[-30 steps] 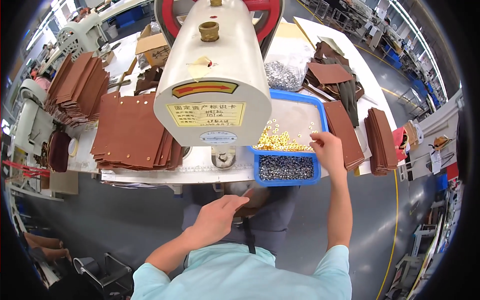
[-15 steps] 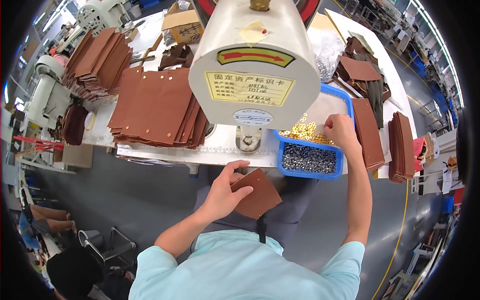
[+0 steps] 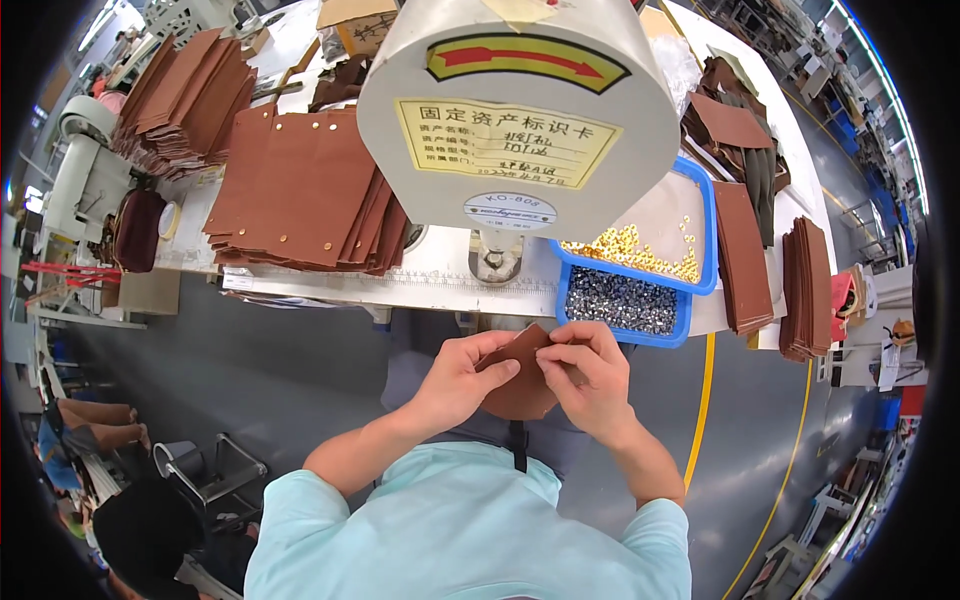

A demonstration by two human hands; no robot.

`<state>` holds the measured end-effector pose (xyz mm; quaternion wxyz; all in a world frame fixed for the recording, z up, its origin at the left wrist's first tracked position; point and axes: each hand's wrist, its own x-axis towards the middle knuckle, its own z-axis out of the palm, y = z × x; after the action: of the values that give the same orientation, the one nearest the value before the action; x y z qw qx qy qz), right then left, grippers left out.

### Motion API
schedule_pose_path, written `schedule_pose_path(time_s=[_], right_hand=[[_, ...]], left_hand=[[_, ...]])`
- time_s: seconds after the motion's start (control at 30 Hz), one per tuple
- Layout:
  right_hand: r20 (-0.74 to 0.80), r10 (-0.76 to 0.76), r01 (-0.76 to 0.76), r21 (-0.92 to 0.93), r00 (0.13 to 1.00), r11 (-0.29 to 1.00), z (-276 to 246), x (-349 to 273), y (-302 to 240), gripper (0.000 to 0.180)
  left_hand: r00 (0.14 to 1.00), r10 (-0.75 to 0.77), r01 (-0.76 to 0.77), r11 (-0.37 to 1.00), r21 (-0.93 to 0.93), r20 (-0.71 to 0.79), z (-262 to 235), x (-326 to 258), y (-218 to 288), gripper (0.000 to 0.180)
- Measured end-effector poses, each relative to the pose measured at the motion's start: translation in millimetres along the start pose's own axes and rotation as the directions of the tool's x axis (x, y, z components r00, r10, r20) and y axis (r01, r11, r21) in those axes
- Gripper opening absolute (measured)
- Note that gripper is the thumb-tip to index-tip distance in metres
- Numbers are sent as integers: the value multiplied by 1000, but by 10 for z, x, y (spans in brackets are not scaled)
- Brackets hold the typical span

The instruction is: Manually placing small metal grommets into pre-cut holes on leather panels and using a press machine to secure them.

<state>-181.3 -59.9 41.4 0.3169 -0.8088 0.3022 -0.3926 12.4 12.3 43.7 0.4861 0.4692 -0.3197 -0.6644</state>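
A brown leather piece (image 3: 521,388) hangs in front of me below the table's front edge. My left hand (image 3: 452,382) is closed on its left side, thumb on the near face. My right hand (image 3: 592,378) is closed in a pinch at the piece's upper right edge; whatever lies between those fingertips is too small to make out. Above and beyond my hands stands the white head of a press machine (image 3: 510,150), over a metal die (image 3: 496,262). To its right are gold ring-shaped fittings (image 3: 625,243) in a blue tray (image 3: 708,225) and dark metal studs (image 3: 620,302) in a smaller blue tray (image 3: 640,338).
Left of the press lies a stack of brown leather panels (image 3: 285,190) with gold studs; another stack (image 3: 190,100) stands behind it. Brown leather strips (image 3: 740,260) and a second bundle (image 3: 806,290) lie at the right. A ruler (image 3: 390,284) runs along the table edge.
My right hand has left the gold fittings in the blue tray and come down left to the leather piece. My left hand has shifted slightly right, still holding it. The view has shifted a little.
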Motion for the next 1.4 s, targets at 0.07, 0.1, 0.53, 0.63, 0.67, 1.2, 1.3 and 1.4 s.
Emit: schedule_pose_path(time_s=[0.07, 0.1, 0.53, 0.63, 0.67, 1.2, 1.3, 1.4], right_hand=[[13, 126, -126, 100, 992, 987, -15, -7, 0, 16], [12, 127, -128, 98, 992, 987, -26, -12, 6, 16], [79, 115, -105, -127, 990, 986, -276, 97, 412, 18], [69, 242, -199, -378, 968, 904, -383, 193, 637, 21], [84, 260, -205, -407, 962, 890, -390, 210, 693, 20], [89, 370, -372, 11, 925, 928, -365, 89, 297, 16], [329, 382, -480, 307, 864, 822, -337, 14, 63, 16], [483, 500, -695, 483, 719, 533, -310, -21, -34, 12]], left_hand=[[1000, 0, 0, 1000, 6, 14, 29, -7, 9, 34], [1000, 3, -3, 1000, 11, 26, 38, -5, 11, 34], [913, 383, -364, 600, 713, 144, -12, 59, -141, 32], [720, 596, -615, 313, 724, 354, -14, 95, -220, 32], [634, 671, -669, 227, 707, 384, -6, 114, -262, 28], [437, 785, -750, 48, 660, 440, -49, 88, -262, 24], [431, 789, -756, 51, 653, 438, -30, 104, -249, 24], [424, 790, -751, 34, 660, 442, -13, 115, -231, 24]])
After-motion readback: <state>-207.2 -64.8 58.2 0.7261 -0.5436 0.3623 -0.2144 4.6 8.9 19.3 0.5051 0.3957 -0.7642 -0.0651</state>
